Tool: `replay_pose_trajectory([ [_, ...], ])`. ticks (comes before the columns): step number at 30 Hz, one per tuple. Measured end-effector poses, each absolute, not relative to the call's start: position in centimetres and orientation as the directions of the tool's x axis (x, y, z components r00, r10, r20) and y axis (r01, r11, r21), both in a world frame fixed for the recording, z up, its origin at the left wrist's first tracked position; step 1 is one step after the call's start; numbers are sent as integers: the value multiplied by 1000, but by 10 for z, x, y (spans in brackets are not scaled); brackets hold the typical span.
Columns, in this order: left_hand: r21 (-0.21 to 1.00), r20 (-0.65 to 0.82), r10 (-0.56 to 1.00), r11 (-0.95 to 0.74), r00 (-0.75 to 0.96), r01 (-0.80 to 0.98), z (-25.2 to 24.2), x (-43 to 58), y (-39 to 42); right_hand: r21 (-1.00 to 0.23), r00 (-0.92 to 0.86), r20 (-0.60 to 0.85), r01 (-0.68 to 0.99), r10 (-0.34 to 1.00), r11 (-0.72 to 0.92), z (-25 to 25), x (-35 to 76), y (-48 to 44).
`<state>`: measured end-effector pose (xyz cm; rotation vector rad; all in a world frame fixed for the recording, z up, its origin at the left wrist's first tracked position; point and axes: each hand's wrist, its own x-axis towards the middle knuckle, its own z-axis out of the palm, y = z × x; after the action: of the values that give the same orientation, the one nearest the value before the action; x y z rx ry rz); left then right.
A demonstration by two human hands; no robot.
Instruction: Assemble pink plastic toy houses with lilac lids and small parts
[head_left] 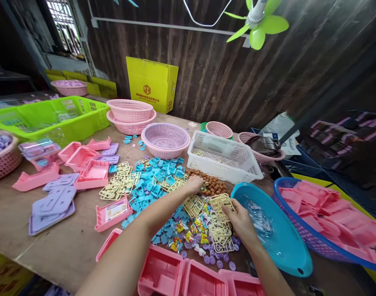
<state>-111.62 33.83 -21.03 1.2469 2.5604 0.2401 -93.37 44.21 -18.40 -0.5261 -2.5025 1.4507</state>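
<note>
My left hand (196,183) reaches across to the brown nugget-like pieces (214,186); its fingers are curled together, and what they grip, if anything, is hidden. My right hand (241,222) pinches a cream plastic parts frame (221,203), thumb on top. More cream frames (221,238) lie just below it. Between my arms spread light-blue plastic pieces (168,170), small bags of coloured bits (177,243) and purple discs (212,260). Pink open boxes (163,267) stand at the near edge.
A turquoise basin (286,246) with clear packets sits at my right, beside a blue basket (317,242) of pink parts. Beyond are a white crate (225,162) and a lilac basket (165,139). Pink trays (94,172), purple panels (54,201) and a green crate (92,121) occupy the left.
</note>
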Motion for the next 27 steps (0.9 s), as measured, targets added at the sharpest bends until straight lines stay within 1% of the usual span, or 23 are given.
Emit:
replay_pose_trajectory([
  [4, 281, -281, 774, 632, -568, 722, -206, -1121, 341, -920, -916, -18, 173, 401, 352, -188, -943, 434],
  [8, 354, -332, 759, 651, -560, 672, -209, -1126, 338, -956, -913, -68, 175, 402, 236, -194, -946, 437],
  [13, 496, -287, 765, 634, -576, 594, -205, -1128, 331, -959, -908, -74, 178, 413, 220, -204, -953, 441],
  [16, 617, -227, 798, 561, -558, 551, -193, -1123, 322, -960, -908, -44, 154, 416, 234, -203, -958, 440],
  [18, 703, -199, 832, 489, -518, 516, -184, -1114, 312, -959, -926, -40, 141, 374, 246, -199, -960, 436],
  [21, 799, -180, 863, 408, -473, 441, -175, -1093, 291, -961, -962, -67, 133, 264, 244, -190, -961, 425],
  [25, 851, -187, 852, 389, -489, 353, -166, -1070, 245, -964, -991, -67, 95, 118, 250, -179, -959, 399],
  [27, 842, -204, 828, 421, -522, 338, -162, -1068, 211, -947, -996, -49, 70, 74, 313, -175, -956, 386],
])
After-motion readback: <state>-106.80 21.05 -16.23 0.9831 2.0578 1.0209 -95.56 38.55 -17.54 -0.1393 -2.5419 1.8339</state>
